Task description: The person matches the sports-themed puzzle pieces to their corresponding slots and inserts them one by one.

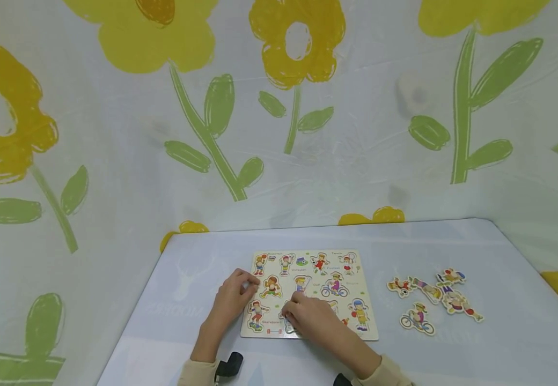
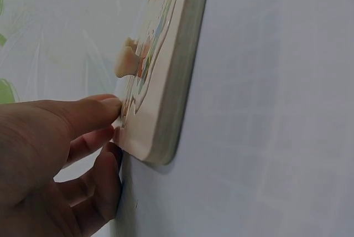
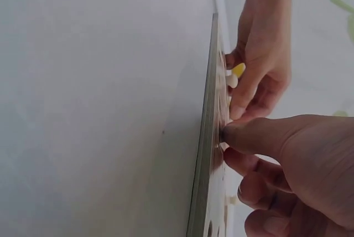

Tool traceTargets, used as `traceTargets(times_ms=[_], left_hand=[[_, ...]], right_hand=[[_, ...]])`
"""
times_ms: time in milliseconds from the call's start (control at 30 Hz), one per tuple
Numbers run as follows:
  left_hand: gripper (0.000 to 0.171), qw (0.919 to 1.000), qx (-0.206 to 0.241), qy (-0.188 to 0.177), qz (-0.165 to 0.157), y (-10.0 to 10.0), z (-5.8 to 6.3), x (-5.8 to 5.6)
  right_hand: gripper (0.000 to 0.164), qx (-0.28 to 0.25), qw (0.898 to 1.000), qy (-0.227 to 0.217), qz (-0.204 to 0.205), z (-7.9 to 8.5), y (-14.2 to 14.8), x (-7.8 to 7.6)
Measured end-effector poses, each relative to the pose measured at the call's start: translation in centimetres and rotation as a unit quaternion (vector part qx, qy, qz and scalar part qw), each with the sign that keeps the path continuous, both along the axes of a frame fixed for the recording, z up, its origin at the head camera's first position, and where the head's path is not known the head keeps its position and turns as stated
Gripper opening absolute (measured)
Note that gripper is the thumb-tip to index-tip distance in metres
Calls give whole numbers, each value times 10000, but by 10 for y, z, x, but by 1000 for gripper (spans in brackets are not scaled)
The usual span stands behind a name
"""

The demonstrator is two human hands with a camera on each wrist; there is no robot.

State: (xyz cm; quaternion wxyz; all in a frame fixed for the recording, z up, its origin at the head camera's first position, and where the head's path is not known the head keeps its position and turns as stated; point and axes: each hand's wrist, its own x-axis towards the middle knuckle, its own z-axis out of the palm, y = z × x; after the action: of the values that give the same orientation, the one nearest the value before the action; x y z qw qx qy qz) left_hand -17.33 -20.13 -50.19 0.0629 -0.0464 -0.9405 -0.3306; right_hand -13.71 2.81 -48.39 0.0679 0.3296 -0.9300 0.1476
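A wooden peg puzzle board (image 1: 317, 335) printed with sports figures lies flat on the table. My left hand (image 1: 233, 292) rests at its left edge; in the left wrist view the thumb (image 2: 105, 109) touches the board edge, other fingers bent below it. Over the board's lower middle is my right hand (image 1: 315, 319). Its thumb (image 3: 249, 137) and forefinger pinch a small puzzle piece close against the board, mostly hidden by the fingers. Near the left hand stand a skateboarder piece (image 1: 256, 315) and a runner piece (image 1: 271, 287) in the board.
Right of the board, several loose puzzle pieces lie on the table, among them a cyclist piece (image 1: 418, 319) and a red-clad footballer piece (image 1: 399, 287). Some of the others overlap. A flower-printed curtain (image 1: 356, 161) rises behind the table (image 1: 182, 279).
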Motion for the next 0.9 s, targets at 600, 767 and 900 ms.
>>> traceTargets(times_ms=[600,767,900], left_hand=[[7,9998,-27,-140,101,3,2,2],[8,9998,-28,-102,147,2,4,3],[8,9998,40,-154,128,2,4,2]], right_hand=[[15,-92,9981,-593,112,2,7,2],[20,-81,9969,-750,202,4,8,0],[23,-50,9962,-840,219,3,9,-1]])
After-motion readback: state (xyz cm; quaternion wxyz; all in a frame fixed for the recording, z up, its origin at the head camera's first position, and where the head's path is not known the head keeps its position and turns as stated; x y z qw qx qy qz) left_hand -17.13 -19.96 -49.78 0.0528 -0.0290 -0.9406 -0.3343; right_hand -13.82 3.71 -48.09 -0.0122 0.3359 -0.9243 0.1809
